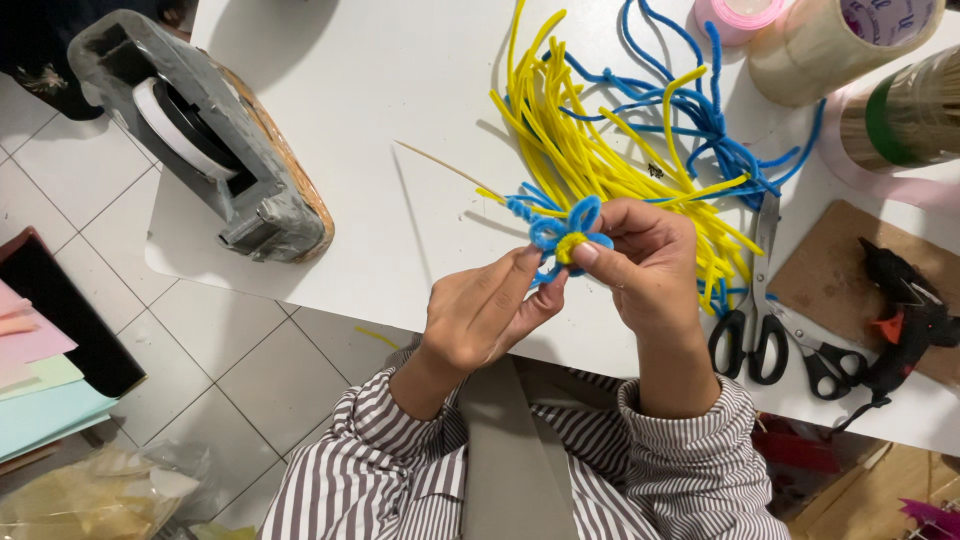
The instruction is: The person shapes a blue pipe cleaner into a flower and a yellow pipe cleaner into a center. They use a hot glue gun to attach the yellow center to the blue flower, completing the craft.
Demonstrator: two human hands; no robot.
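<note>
Your left hand (480, 315) and right hand (645, 265) pinch a blue flower (562, 235), petals and yellow centre formed; loose yellow stems (570, 140) lie unused.

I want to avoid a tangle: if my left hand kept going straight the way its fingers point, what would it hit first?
Past the blue flower it holds, your left hand would probably meet the yellow pipe cleaners first, though height above the table is unclear.

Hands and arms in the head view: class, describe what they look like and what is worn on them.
Both hands, left and right, are bare, with no gloves, rings or watch showing. The sleeves are a shirt of narrow dark-and-white stripes, pushed back and bunched above the wrists. Short, unpainted nails show on the fingers.
</note>
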